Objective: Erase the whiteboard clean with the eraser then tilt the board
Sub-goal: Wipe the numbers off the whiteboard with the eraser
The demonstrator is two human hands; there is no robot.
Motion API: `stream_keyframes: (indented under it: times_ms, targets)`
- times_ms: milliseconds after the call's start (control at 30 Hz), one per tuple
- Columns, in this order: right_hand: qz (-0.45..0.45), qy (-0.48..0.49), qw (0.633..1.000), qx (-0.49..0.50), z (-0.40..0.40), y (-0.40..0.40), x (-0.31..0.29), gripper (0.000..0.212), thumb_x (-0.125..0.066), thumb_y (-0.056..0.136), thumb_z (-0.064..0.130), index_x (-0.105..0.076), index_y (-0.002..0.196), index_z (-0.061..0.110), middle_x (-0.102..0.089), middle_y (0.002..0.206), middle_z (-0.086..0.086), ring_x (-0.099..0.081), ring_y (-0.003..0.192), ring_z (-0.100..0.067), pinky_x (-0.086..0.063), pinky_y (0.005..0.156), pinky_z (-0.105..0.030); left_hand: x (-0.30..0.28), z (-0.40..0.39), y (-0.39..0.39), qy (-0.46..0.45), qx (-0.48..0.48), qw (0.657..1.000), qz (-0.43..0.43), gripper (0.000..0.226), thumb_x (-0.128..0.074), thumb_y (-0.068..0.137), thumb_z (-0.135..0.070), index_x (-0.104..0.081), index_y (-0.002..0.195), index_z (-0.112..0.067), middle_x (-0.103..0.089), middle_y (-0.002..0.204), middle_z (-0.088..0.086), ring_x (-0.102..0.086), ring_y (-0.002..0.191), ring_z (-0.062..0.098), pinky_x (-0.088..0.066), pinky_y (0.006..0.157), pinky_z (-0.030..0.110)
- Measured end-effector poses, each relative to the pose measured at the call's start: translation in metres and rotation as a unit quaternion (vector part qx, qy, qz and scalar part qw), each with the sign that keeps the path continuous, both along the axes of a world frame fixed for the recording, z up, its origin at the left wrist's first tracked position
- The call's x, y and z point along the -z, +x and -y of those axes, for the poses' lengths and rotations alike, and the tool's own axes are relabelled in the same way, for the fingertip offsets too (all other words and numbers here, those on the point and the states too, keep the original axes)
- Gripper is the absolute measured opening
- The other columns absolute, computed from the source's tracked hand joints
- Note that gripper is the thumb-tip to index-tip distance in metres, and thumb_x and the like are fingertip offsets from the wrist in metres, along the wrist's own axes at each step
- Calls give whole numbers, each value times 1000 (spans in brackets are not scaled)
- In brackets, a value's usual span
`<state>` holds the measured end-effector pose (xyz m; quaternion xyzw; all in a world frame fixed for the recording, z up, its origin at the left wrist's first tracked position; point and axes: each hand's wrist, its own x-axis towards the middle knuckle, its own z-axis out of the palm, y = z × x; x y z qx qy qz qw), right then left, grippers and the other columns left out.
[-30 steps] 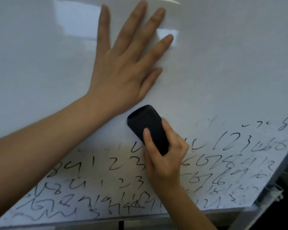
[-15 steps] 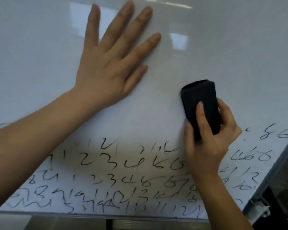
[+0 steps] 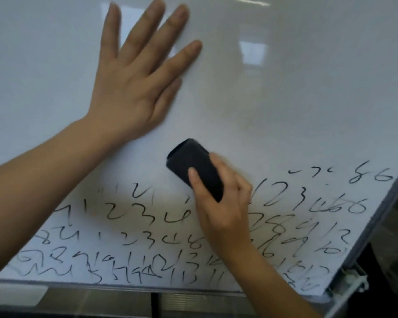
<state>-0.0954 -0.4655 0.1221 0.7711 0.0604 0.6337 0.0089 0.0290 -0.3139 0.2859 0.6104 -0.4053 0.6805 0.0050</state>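
Roughly half of the glossy white rectangular whiteboard (image 3: 296, 92) looks wiped: its upper part is bare and shiny, with only window glare on it, while the lower part carries several rows of black handwritten digits and scribbles (image 3: 147, 246) running from the left edge to the right corner. The left hand (image 3: 136, 88) lies flat on the clean upper area, fingers straight and fanned apart, palm pressed to the surface, apparently steadying the board. The right hand (image 3: 223, 210) grips the dark, rounded, block-shaped eraser (image 3: 194, 167), thumb laid along its near face and fingers curled round its far side, and holds it against the board just above the topmost row of writing, near the middle. A few faint, half-smeared strokes sit to the left of the eraser, and some stray marks remain near the top right of the written zone. By this showing, the erasing is well under way but far from finished; every lower row has yet to be cleared, and the tilting of the board, whose grey metal frame (image 3: 377, 216) shows at the right edge, is not yet begun.
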Motion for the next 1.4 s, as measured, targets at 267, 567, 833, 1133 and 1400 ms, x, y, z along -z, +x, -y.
stream_keyframes:
  times_ms: [267,567,833,1133,1400]
  targets:
    - [82,180,978,69,82,-46,-28,41,-62,91,5,-50,131,4,-40,133,-34,-41,113,-41,-34,99,-31,1,8,-1,-9,24,1000,-9,49,-42,102,-19,-34,151,-13,-34,152,23,-31,140,44,-20,103,76]
    - [-22,70,997,34,25,-23,22,60,-74,80,1,-47,130,19,-33,139,-22,-40,110,-35,-41,92,-35,-6,78,-38,19,48,999,-11,41,-38,106,-22,-46,144,-9,-39,149,21,-37,137,44,-24,100,78]
    - [58,158,983,75,99,-55,-20,51,-66,87,5,-48,133,17,-42,134,-32,-41,110,-41,-26,104,-25,-2,91,-44,20,64,998,0,41,-40,104,-20,-49,143,-9,-39,150,20,-36,139,42,-24,103,74]
    - [65,182,979,67,102,-55,-11,44,-61,91,7,-51,134,12,-39,137,-29,-37,114,-35,-23,104,-20,-1,88,-39,9,48,999,19,42,-41,104,-20,-46,145,-10,-39,150,20,-36,138,43,-27,102,75]
    - [45,126,988,75,118,-65,-29,49,-66,87,4,-49,132,16,-42,133,-34,-41,105,-44,-28,99,-25,0,92,-39,4,47,999,19,41,-41,104,-20,-47,144,-9,-39,150,20,-36,139,42,-27,102,75]
